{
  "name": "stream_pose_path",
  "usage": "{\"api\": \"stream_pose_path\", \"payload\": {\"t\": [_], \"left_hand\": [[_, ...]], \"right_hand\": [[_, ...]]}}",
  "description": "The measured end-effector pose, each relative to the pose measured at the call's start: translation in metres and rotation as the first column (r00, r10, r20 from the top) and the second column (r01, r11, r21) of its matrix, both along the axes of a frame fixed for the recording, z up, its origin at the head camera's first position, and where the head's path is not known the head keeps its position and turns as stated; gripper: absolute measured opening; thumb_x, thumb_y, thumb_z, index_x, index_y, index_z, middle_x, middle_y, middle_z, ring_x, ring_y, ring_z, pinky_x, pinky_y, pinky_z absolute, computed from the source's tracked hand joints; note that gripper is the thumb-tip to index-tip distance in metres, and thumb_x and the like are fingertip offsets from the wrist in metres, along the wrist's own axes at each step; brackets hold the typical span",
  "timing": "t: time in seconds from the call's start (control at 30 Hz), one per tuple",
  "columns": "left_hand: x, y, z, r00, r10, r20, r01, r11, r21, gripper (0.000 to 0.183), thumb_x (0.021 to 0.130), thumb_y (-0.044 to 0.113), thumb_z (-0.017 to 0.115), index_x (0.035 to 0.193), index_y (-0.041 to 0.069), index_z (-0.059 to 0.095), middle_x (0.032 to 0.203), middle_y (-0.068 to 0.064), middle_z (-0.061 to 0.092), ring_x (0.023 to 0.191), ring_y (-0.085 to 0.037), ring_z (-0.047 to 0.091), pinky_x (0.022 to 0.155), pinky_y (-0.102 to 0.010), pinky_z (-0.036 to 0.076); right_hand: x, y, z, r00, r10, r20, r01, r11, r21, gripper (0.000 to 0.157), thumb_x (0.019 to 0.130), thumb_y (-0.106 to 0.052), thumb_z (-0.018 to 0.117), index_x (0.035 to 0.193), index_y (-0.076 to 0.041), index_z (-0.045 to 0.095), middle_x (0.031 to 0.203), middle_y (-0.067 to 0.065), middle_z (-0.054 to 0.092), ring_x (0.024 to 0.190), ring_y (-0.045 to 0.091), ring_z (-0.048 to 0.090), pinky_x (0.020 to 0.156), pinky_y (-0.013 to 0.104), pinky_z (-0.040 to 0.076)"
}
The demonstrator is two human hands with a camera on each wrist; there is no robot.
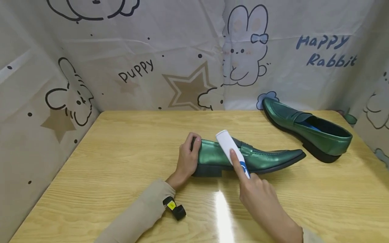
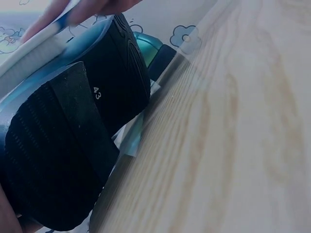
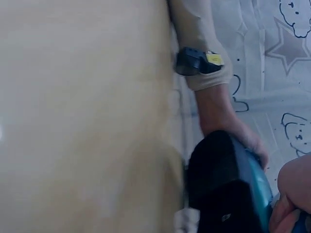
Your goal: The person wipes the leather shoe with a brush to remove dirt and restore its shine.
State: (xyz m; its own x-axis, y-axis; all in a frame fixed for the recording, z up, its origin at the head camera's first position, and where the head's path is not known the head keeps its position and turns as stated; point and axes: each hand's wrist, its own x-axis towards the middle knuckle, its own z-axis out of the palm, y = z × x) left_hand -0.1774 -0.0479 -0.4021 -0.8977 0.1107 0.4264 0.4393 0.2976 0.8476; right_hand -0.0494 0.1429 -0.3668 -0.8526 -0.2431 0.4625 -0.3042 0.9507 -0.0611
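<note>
A green loafer [image 1: 212, 153] with a black sole points its toe to the right in the head view. My left hand [image 1: 187, 157] grips it by the heel end, the fingers over the back of its opening. In the left wrist view the black sole [image 2: 53, 145] is turned toward the camera, tilted above the wood. My right hand [image 1: 258, 192] holds a white brush [image 1: 226, 143] with blue marks on its handle, the index finger stretched along its back. The pale bristles [image 2: 41, 60] face the loafer's side, right at the green surface.
A second green loafer [image 1: 322, 135] stands at the back right of the wooden table [image 1: 127, 145], toe toward the back. A pale cloth [image 1: 182, 40] printed with animals and stars hangs behind and at the sides. A black strap device [image 1: 174, 208] sits on the left wrist.
</note>
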Motion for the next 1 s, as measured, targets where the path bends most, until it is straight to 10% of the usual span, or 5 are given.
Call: {"api": "stream_pose_path", "payload": {"t": [0.27, 0.57, 0.8, 1.0], "left_hand": [[0.001, 0.002, -0.002, 1.0, 0.006, 0.008, -0.006, 1.0, 0.004, 0.029, 0.104, 0.033, 0.037, 0.102, 0.01, 0.055, 0.077, -0.007, 0.057, 0.064, -0.017, 0.05, 0.062, -0.03, 0.041], [-0.002, 0.002, 0.001, 1.0, -0.024, 0.014, 0.024, 1.0, -0.002, 0.027, 0.104, 0.032, 0.037, 0.102, 0.011, 0.053, 0.076, -0.006, 0.054, 0.062, -0.017, 0.049, 0.06, -0.029, 0.041], [-0.004, 0.003, 0.001, 0.999, -0.027, 0.035, 0.027, 1.0, -0.007, 0.029, 0.104, 0.035, 0.036, 0.103, 0.011, 0.052, 0.077, -0.005, 0.053, 0.063, -0.017, 0.047, 0.061, -0.03, 0.04], [-0.003, 0.001, -0.002, 1.0, -0.018, 0.018, 0.018, 1.0, 0.017, 0.028, 0.104, 0.033, 0.036, 0.103, 0.011, 0.052, 0.076, -0.005, 0.05, 0.063, -0.017, 0.046, 0.061, -0.029, 0.039]], "right_hand": [[-0.014, -0.004, 0.007, 0.999, -0.031, -0.022, 0.031, 0.999, -0.022, 0.093, 0.071, 0.004, 0.069, 0.151, -0.019, 0.026, 0.052, 0.01, 0.043, 0.038, 0.018, 0.037, 0.034, 0.03, 0.03], [0.025, 0.011, -0.002, 0.992, -0.061, 0.112, 0.058, 0.998, 0.028, 0.094, 0.073, 0.002, 0.071, 0.151, -0.022, 0.024, 0.052, 0.005, 0.042, 0.041, 0.012, 0.032, 0.037, 0.026, 0.027], [0.049, 0.023, -0.012, 0.942, -0.139, 0.306, 0.132, 0.99, 0.043, 0.1, 0.075, 0.0, 0.072, 0.153, -0.027, 0.015, 0.055, 0.002, 0.039, 0.044, 0.012, 0.032, 0.04, 0.026, 0.028], [0.042, 0.027, -0.018, 0.992, -0.077, 0.099, 0.075, 0.997, 0.026, 0.099, 0.071, 0.002, 0.072, 0.152, -0.022, 0.022, 0.052, 0.003, 0.04, 0.041, 0.01, 0.031, 0.038, 0.025, 0.027]]}}
